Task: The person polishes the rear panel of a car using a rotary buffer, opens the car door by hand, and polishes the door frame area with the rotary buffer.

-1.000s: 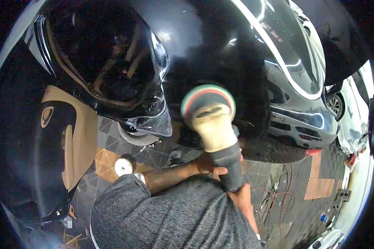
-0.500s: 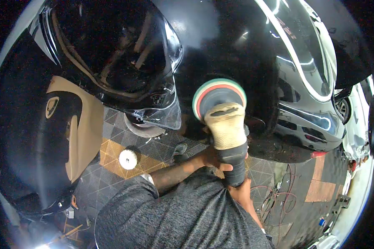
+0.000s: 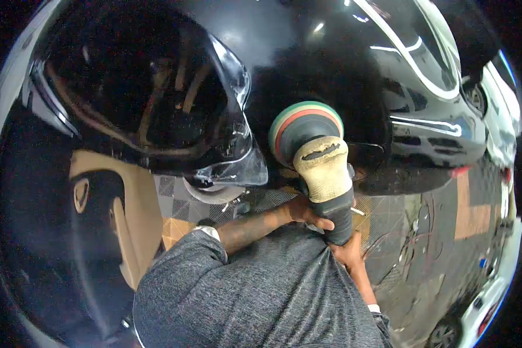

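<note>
A polisher (image 3: 323,168) with a tan, worn head cover and a black grip lies between my two hands. Its round pad (image 3: 278,136), banded green, cream and red, is against or very near the glossy black car panel (image 3: 354,87); I cannot tell whether it touches. My left hand (image 3: 308,214) is wrapped round the grip from the left, thumb showing on top. At the lower end of the grip, my right hand (image 3: 348,252) is closed on it, with most of its fingers hidden underneath.
On the left, the car's door (image 3: 139,214) with tan trim stands open. A tail light (image 3: 238,171) juts out left of the pad. Hoses or cords (image 3: 429,226) lie on the floor to the right, and a white car (image 3: 499,110) stands beyond.
The view has turned and shifted. The polisher's grip has swung slightly right, and its head tilts a little more. Both hands keep hold. The white round pad on the floor is out of sight.
</note>
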### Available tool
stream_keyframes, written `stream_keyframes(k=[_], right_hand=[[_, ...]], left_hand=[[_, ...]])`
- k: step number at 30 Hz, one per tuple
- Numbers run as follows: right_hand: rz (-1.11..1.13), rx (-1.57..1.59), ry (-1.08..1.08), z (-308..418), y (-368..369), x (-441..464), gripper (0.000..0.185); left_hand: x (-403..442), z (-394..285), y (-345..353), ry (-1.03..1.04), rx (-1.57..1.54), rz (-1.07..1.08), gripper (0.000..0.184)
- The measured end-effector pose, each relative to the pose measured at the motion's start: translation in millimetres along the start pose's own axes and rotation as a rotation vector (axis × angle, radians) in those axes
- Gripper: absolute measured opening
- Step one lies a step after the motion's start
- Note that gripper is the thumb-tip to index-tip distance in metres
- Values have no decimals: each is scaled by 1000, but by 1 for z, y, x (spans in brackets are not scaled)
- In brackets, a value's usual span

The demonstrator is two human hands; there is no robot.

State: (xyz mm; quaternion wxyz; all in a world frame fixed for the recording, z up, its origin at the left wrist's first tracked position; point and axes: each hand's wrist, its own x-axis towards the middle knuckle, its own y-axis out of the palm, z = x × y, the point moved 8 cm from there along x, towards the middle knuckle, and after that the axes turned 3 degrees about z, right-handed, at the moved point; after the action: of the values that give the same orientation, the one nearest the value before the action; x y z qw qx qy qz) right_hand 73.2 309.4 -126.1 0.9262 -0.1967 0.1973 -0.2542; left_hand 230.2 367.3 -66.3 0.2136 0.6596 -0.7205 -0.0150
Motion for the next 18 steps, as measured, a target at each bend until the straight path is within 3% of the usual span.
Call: stream_keyframes(k=[3, 5, 6, 7, 8, 9, 10, 12, 15, 17, 18], right_hand=[[-51, 43, 132, -8, 46, -8, 44], [-74, 144, 243, 1, 81, -7, 48], [-136, 188, 107, 19, 97, -4, 50], [-210, 225, -20, 36, 115, -6, 51], [-290, 273, 41, 36, 139, -8, 51], [-347, 285, -35, 45, 163, -7, 52], [-384, 284, -118, 57, 180, -10, 53], [-406, 327, -21, 67, 201, -13, 51], [-443, 352, 81, 78, 228, -18, 46], [-477, 457, 175, 64, 247, -16, 42], [-485, 525, 194, 61, 250, -18, 38]], left_hand=[[-39, 25, -17, -132, 75, 44, 74], [-58, -3, -34, -77, 333, 115, 75], [-63, -26, -41, -20, 474, 186, 77], [-74, -42, -49, -153, 321, 141, 85], [-89, -47, -60, -87, 349, 186, 87], [-103, -49, -69, -7, 366, 215, 90], [-120, -46, -79, -91, 200, 187, 89], [-131, -51, -86, -187, 3, 171, 85], [-127, -60, -80, -333, 229, 361, 82], [-130, -38, -87, -351, 156, 348, 74], [-132, -26, -89, -456, 268, 378, 70]])
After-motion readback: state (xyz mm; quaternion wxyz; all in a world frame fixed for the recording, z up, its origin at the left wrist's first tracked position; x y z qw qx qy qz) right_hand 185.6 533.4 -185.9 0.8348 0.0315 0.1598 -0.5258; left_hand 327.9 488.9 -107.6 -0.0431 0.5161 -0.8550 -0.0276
